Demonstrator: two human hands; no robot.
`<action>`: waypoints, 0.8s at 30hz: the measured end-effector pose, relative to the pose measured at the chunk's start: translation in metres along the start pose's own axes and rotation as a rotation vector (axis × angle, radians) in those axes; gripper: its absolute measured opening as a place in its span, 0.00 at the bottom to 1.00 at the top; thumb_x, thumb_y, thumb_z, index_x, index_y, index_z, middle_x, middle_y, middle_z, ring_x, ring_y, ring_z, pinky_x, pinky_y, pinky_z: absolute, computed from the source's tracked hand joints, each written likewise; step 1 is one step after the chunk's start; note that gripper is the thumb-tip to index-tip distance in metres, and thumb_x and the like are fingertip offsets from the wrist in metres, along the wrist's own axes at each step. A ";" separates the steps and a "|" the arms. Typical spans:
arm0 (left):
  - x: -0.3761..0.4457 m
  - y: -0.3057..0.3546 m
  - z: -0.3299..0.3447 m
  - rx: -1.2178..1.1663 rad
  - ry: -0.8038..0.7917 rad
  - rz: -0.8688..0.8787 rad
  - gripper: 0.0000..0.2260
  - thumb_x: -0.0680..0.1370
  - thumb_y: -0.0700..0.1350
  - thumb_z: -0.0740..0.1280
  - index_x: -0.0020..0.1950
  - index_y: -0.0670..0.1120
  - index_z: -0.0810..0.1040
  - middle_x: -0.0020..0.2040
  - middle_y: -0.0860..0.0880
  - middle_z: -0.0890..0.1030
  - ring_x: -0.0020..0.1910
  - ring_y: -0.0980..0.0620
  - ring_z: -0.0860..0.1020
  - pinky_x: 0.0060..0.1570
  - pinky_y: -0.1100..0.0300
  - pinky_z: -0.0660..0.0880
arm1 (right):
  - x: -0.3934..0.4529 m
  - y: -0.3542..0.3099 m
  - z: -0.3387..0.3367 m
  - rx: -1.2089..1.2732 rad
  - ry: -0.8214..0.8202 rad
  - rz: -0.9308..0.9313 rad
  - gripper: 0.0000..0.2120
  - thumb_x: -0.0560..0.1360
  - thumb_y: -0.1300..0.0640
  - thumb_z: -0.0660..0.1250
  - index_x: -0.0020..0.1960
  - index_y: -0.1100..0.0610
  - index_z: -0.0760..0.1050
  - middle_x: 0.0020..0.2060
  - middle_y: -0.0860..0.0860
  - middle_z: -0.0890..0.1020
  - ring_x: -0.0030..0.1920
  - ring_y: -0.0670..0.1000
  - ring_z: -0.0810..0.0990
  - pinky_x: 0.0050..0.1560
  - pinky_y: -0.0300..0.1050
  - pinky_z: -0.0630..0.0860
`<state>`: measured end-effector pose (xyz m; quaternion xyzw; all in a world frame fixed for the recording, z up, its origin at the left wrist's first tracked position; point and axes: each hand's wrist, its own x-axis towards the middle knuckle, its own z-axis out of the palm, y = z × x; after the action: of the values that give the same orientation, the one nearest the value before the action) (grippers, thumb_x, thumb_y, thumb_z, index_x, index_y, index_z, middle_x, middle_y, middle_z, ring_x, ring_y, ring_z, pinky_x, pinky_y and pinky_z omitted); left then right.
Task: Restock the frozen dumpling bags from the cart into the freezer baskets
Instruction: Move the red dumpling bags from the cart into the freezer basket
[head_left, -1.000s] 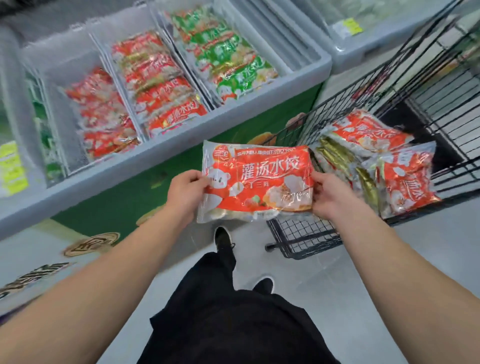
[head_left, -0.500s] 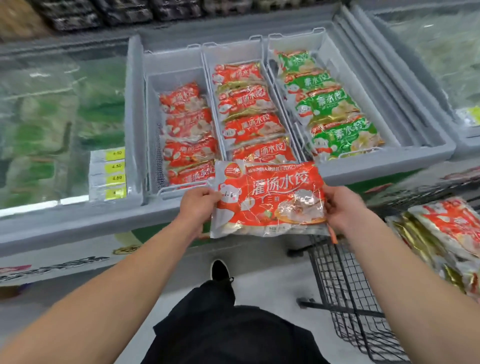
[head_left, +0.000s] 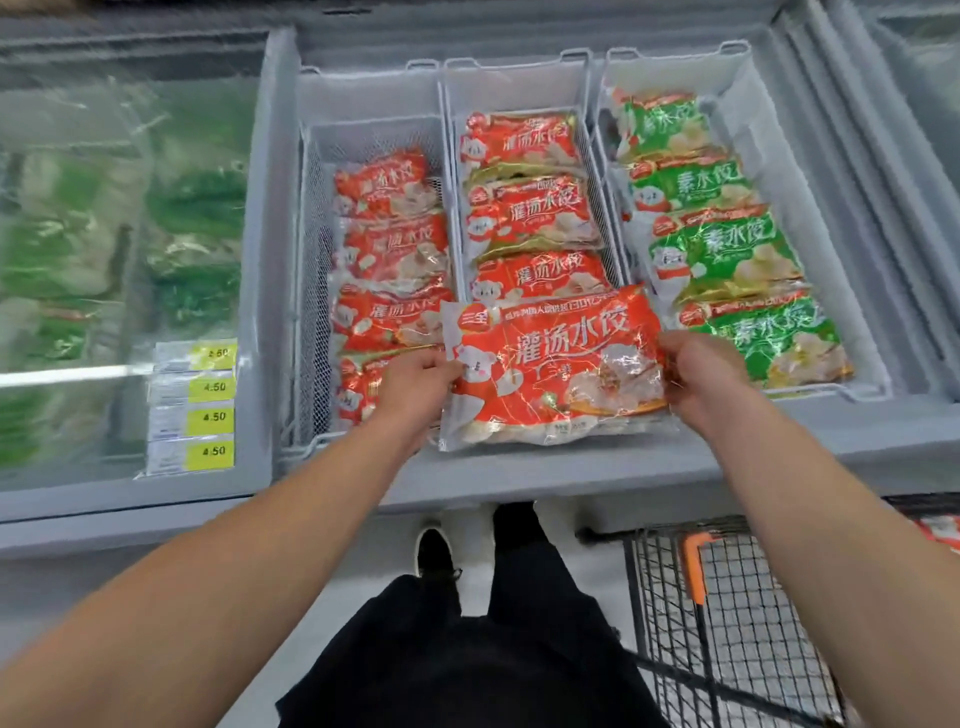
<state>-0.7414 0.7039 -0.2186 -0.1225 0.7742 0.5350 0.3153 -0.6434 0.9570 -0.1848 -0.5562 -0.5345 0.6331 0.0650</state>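
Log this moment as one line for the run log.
step: placing | held: red dumpling bag | left hand: grips left edge | right hand: grips right edge | position: over middle basket front

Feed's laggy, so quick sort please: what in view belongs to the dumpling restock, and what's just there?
In the job:
red dumpling bag, gripped by left hand and right hand
middle basket, red bags
left basket, red bags
cart

Just there:
right basket, green bags
yellow price tags
closed glass lid

Both arms outstretched, left hand (head_left: 415, 376) and right hand (head_left: 698, 371) pinching.
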 end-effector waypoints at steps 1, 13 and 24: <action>0.013 0.006 0.010 0.009 0.024 -0.001 0.07 0.78 0.41 0.69 0.40 0.45 0.81 0.41 0.50 0.84 0.41 0.50 0.83 0.37 0.57 0.77 | 0.017 -0.006 0.005 -0.014 -0.013 0.007 0.05 0.73 0.68 0.66 0.43 0.61 0.79 0.36 0.57 0.83 0.31 0.52 0.81 0.35 0.45 0.79; 0.101 -0.006 0.085 0.234 0.126 -0.228 0.10 0.78 0.43 0.71 0.36 0.48 0.80 0.37 0.47 0.82 0.35 0.50 0.77 0.39 0.59 0.74 | 0.143 0.016 0.029 -0.476 -0.056 0.050 0.10 0.76 0.60 0.64 0.38 0.61 0.80 0.34 0.57 0.80 0.33 0.53 0.75 0.32 0.41 0.71; 0.108 -0.005 0.084 0.621 -0.065 -0.324 0.14 0.76 0.47 0.68 0.37 0.38 0.77 0.38 0.40 0.81 0.39 0.41 0.81 0.43 0.49 0.80 | 0.152 0.038 0.011 -0.855 -0.059 -0.027 0.09 0.77 0.59 0.63 0.51 0.62 0.80 0.44 0.58 0.83 0.44 0.57 0.81 0.41 0.42 0.69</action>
<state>-0.7920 0.7942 -0.3082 -0.1251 0.8601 0.2205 0.4427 -0.6888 1.0377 -0.3121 -0.5077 -0.7576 0.3693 -0.1784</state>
